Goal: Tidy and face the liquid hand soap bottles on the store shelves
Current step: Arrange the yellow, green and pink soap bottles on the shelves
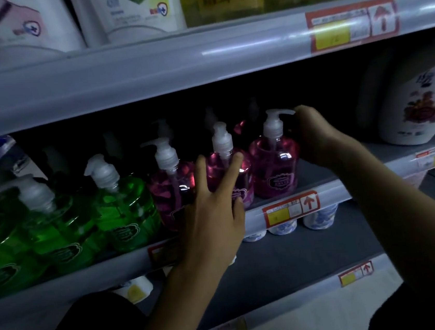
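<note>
Where the middle shelf (400, 160) carries three translucent pink soap bottles (173, 189), glossy green bottles (124, 210) crowd at nine o'clock, an opaque white jug (416, 112) at three; left hand (214, 219) lies straight-fingered on the middle bottle (220, 176); right hand (319, 137) curls round the rightmost bottle (276, 166).

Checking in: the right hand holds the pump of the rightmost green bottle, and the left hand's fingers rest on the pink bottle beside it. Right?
Not quite. The head view shows the right hand holding the pump of the rightmost pink bottle, not a green one; the green bottles stand further left, untouched. The fingers of the left hand do rest on the pink bottle beside it.
</note>
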